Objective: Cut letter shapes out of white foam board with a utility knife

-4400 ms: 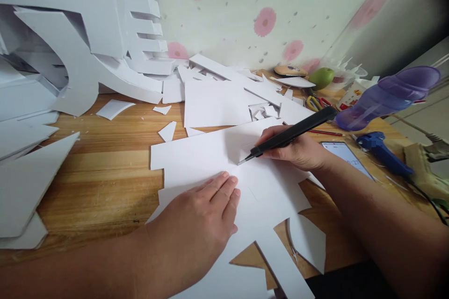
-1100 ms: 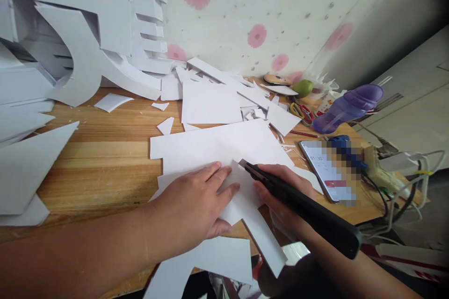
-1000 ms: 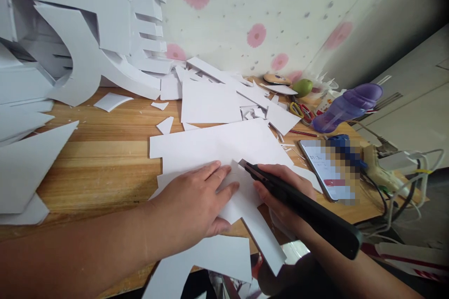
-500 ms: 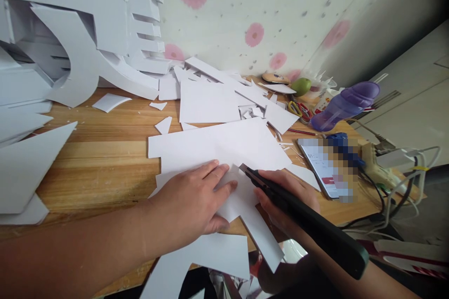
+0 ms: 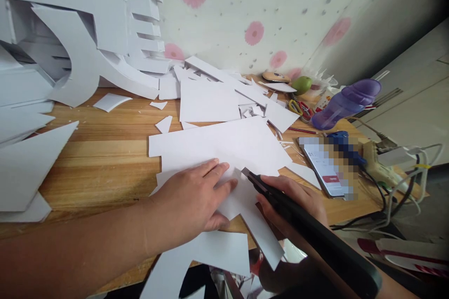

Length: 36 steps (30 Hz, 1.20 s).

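My left hand (image 5: 196,196) lies flat with its fingers spread on a large white board (image 5: 224,145), pressing on it and the white pieces beneath. In my right hand (image 5: 294,201) is a black utility knife (image 5: 301,224). Its short blade points up and left, close to the board's surface just right of my left fingertips; whether the tip touches cannot be made out. Below the hands, a long white strip (image 5: 263,233) slants past the table edge, and another white piece (image 5: 220,250) overhangs that edge.
A tall white board structure (image 5: 84,56) stands at the back left. White offcuts (image 5: 210,100) lie behind the board. Toward the right are scissors (image 5: 300,108), a purple bottle (image 5: 343,103), a phone (image 5: 321,163), and a power strip (image 5: 382,168) with cables.
My right hand and the knife have shifted slightly right and down, away from my left fingertips. My left hand stays in place.
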{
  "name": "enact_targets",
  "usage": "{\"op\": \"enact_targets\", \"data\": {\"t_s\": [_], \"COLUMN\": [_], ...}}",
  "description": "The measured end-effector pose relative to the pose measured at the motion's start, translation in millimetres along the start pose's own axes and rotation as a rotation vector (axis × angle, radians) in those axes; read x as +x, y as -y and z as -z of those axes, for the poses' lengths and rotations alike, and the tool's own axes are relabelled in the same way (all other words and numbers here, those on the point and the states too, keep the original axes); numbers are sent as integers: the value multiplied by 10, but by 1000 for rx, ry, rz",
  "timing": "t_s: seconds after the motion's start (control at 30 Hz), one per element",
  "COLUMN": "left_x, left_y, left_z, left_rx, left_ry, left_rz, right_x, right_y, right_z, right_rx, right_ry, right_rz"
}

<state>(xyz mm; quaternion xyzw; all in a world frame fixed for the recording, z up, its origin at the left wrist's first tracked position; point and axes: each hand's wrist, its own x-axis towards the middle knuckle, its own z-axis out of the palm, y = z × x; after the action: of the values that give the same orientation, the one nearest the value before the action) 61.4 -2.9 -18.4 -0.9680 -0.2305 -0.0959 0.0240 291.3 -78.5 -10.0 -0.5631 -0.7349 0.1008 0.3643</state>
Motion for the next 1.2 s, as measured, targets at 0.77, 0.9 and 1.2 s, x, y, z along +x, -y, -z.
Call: {"op": "enact_targets", "data": {"t_s": [0.77, 0.9, 1.2], "left_x": [-2, 1, 16], "left_y": [-49, -66, -51], "left_z": [2, 23, 27], "left_rx": [104, 99, 100], "left_ry": [7, -13, -69], "left_rz": [-50, -42, -39], "right_x": [428, 424, 407], "right_y": [-142, -127, -163], "right_z": [-53, -73, -105], "right_rx": [82, 68, 35], "right_ry": [-35, -30, -14], "right_rz": [-188, -178, -152]}}
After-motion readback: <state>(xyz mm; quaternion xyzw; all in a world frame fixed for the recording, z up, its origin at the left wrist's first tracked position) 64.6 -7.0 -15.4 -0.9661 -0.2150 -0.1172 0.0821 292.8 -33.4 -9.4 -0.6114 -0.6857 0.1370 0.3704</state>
